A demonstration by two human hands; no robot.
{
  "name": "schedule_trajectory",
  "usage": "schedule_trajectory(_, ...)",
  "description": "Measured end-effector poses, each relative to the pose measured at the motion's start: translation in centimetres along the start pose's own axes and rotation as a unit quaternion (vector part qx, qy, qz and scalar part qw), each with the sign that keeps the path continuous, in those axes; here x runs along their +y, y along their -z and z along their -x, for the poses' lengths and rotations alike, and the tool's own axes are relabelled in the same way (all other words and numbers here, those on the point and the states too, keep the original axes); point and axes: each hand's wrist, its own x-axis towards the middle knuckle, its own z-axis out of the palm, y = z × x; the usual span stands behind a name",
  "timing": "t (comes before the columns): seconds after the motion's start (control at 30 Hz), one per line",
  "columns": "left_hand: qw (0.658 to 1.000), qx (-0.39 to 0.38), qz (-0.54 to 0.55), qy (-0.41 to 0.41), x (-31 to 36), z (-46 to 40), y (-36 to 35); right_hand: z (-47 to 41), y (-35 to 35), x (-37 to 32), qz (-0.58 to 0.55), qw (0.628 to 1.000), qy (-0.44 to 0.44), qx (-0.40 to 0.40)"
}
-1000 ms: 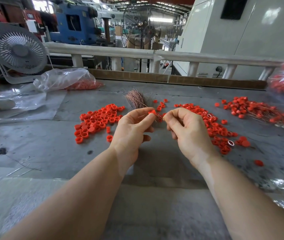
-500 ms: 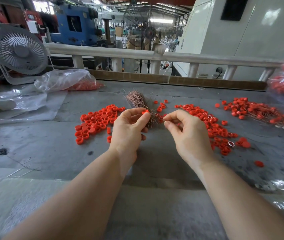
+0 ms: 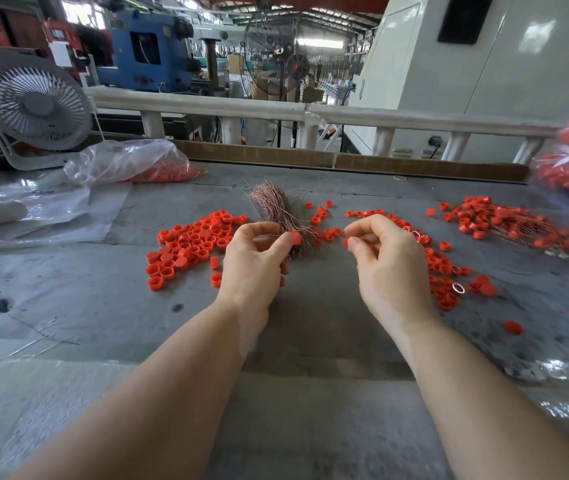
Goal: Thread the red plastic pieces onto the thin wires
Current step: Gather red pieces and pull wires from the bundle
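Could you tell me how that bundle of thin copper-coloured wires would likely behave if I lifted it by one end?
The wire bundle would probably flop and splay: its strands are hair-thin and already fan out loosely at the far end. It looks light, so single wires may slip free. It lies on the table beside the left hand.

Left hand (image 3: pixel 253 268) pinching red piece (image 3: pixel 296 238) beside wire bundle (image 3: pixel 277 209); right hand (image 3: pixel 388 268) curled.

Red plastic pieces (image 3: pixel 191 242), coppery-pink wires (image 3: pixel 274 206), grey table (image 3: pixel 310 327).

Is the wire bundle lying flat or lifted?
Cannot tell: the wire bundle fans out behind the left hand, which hides its base.
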Motion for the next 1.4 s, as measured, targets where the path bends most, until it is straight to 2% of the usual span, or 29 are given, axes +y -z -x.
schedule_trajectory(0.13, 0.999, -0.015, -0.034, -0.005, 0.0, 0.1, -0.1, -0.5, 0.0, 0.6, -0.035, 0.999, -0.03, 0.022)
schedule_trajectory(0.33, 0.995, -0.009, -0.089, -0.032, 0.0, 0.1, -0.1, -1.5, 0.5, 2.4, -0.1, 0.983, -0.12, 0.101)
schedule_trajectory(0.6, 0.989, -0.016, -0.138, -0.056, 0.0, 0.3, -0.2, -4.3, 3.9, 5.8, -0.157, 0.917, -0.272, 0.246)
schedule_trajectory(0.7, 0.985, -0.011, -0.163, -0.062, 0.0, 0.2, -0.2, -4.6, 4.9, 7.5, -0.123, 0.898, -0.323, 0.272)
schedule_trajectory(0.83, 0.98, -0.006, -0.184, -0.069, 0.0, 0.1, -0.3, -4.5, 6.1, 8.9, -0.063, 0.895, -0.348, 0.273)
schedule_trajectory(1.1, 0.974, -0.008, -0.211, -0.081, -0.1, 0.1, -0.3, -4.1, 6.1, 7.7, 0.037, 0.924, -0.315, 0.214)
schedule_trajectory(1.23, 0.969, -0.006, -0.229, -0.095, -0.1, 0.0, -0.3, -3.9, 5.6, 6.3, 0.096, 0.942, -0.245, 0.207)
schedule_trajectory(1.4, 0.952, 0.017, -0.284, -0.111, 0.0, -0.1, -0.1, -3.8, 3.3, 3.1, 0.117, 0.984, -0.109, 0.081)
